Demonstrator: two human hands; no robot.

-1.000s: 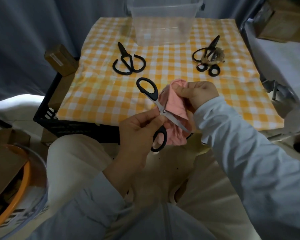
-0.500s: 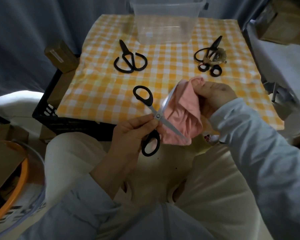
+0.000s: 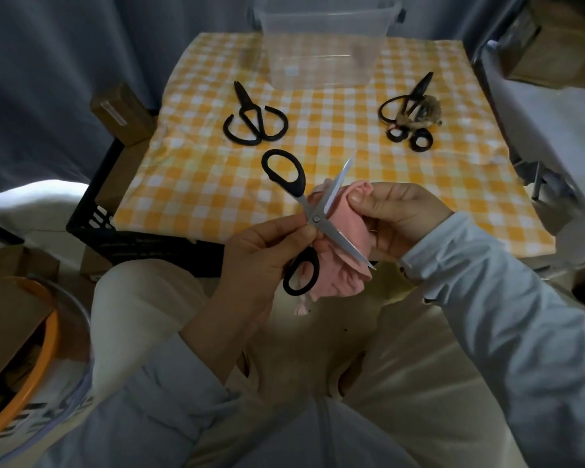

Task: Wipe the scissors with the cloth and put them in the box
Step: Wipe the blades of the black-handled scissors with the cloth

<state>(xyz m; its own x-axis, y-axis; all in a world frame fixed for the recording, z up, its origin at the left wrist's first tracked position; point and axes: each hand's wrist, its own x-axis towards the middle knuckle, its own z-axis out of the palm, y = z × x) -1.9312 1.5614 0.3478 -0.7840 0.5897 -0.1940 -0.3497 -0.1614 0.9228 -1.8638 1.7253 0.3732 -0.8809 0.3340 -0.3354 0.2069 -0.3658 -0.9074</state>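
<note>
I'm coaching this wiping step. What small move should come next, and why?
Probably slide the cloth along the lower blade toward its tip: the left hand holds the scissors spread open, and the right hand pinches the cloth right behind the blades.

- box (image 3: 321, 62): upper rim cut off by the top edge of the picture; contents cannot be told through the hazy clear walls.
- cloth (image 3: 347, 224): bunched; its far side is hidden inside the right hand (image 3: 402, 214), and a strip is hidden behind the blades of the scissors (image 3: 314, 219).
- left hand (image 3: 260, 251): fingers partly hidden behind the scissors near the pivot; they cover the top of the lower handle loop.
- far-right scissors (image 3: 407, 103): overlapping, partly under a brownish clump (image 3: 423, 114) too blurred to identify.
- crate (image 3: 142, 243): only the near left corner shows; the rest lies under the checked cover (image 3: 200, 184) of the worktop.
- orange-rimmed tub (image 3: 48, 346): cut off by the left edge.
- carton label (image 3: 114, 111): too small to read.
</note>
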